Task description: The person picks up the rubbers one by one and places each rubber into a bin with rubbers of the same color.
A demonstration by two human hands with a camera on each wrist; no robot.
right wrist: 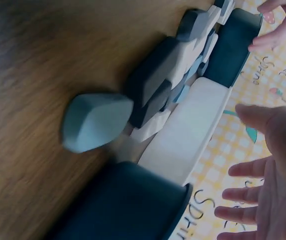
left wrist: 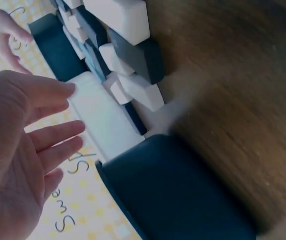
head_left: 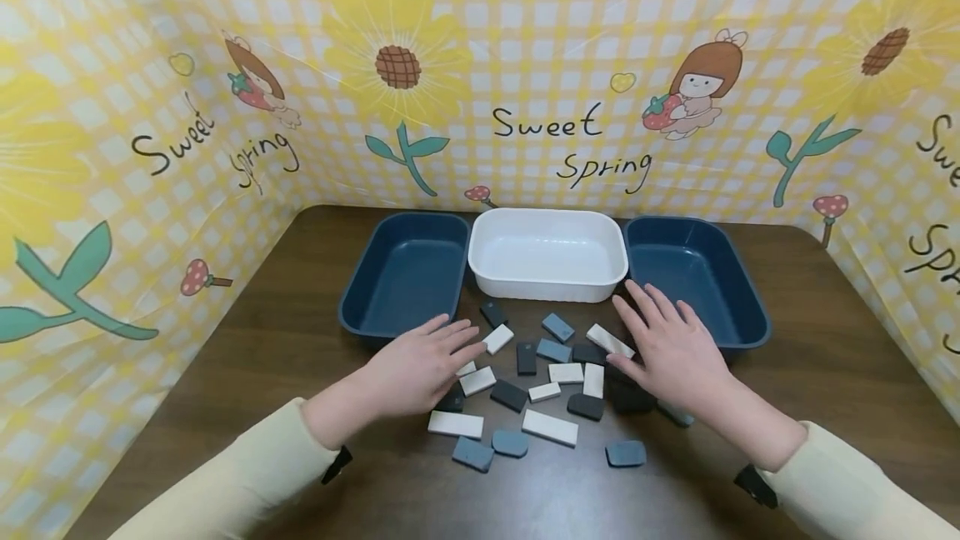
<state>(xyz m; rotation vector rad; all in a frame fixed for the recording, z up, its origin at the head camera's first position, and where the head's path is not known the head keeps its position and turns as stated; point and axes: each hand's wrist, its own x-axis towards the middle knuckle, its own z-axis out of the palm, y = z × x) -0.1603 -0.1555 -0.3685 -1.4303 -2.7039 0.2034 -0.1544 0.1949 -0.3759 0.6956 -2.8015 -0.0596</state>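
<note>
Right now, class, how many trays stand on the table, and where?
3, in a row at the far side of the table: the left blue tray, the white tray in the middle and the right blue tray. None seems hidden.

Both hands (head_left: 416,367) (head_left: 678,354) reach over scattered flat blocks (head_left: 550,427).

Checked cloth (head_left: 525,15) behind brown table (head_left: 300,315).

Three bins (head_left: 549,284) are standing: two navy, one white. Blocks (head_left: 551,428) are lying: at least nine white, six blue-grey, six dark.
</note>
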